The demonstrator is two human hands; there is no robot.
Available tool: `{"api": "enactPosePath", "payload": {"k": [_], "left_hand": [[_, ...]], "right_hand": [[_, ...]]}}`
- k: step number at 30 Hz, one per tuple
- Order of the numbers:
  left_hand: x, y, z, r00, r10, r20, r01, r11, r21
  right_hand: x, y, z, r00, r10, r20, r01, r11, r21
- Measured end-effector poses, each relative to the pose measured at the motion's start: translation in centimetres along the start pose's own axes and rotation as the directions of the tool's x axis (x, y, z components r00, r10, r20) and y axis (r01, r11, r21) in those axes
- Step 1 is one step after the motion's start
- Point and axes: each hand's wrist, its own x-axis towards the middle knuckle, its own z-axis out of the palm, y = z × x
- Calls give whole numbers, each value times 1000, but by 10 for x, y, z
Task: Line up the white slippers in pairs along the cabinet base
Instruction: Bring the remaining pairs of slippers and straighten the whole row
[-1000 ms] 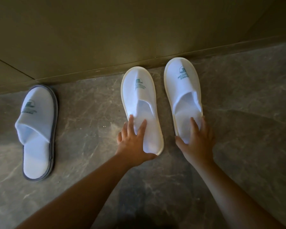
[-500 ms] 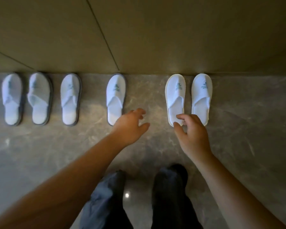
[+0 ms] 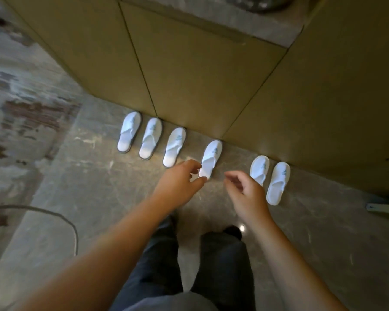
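Note:
Several white slippers stand toes-in along the base of the tan cabinet [image 3: 189, 90]. A close pair with dark soles [image 3: 129, 132] [image 3: 151, 138] is on the left. A third slipper [image 3: 174, 146] and a fourth slipper [image 3: 210, 158] stand wider apart. A cream-edged pair [image 3: 259, 169] [image 3: 278, 182] is on the right. My left hand [image 3: 177, 182] hovers high above the floor in front of the fourth slipper's heel, fingers loosely curled, holding nothing. My right hand [image 3: 247, 191] hangs beside the cream-edged pair, also empty and loose.
The floor is grey marble [image 3: 94, 189]. A curved cable [image 3: 54, 217] lies at the left. A pale flat object [image 3: 383, 208] sits at the right edge. My dark trouser legs [image 3: 189, 261] stand below my hands.
Both hands have left the cream-edged pair. The view has risen from close over the floor to standing height, so the whole row now shows.

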Motion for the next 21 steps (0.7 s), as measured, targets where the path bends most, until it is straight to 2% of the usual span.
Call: {"api": "enactPosePath", "payload": {"k": [3, 7, 11, 15, 18, 21], "left_hand": [[-24, -14, -40, 998, -51, -41, 49, 998, -39], [-42, -40, -88, 972, -169, -162, 149, 981, -127], [-71, -77, -124, 878, -342, -335, 263, 929, -260], [-121, -124, -144, 733, -546, -406, 365, 819, -442], [-155, -162, -155, 603, -674, -427, 392, 716, -578], [-177, -205, -173, 478, -770, -422, 392, 617, -682]], "right_hand": [[-7, -28, 16, 999, -38, 37, 38, 999, -7], [2, -51, 41, 979, -104, 177, 113, 993, -40], [26, -91, 81, 908, -201, 368, 248, 965, -86], [45, -159, 152, 745, -336, 577, 469, 878, -95], [48, -220, 222, 601, -447, 663, 619, 785, -32], [44, -271, 299, 481, -508, 715, 703, 710, 32]]}}
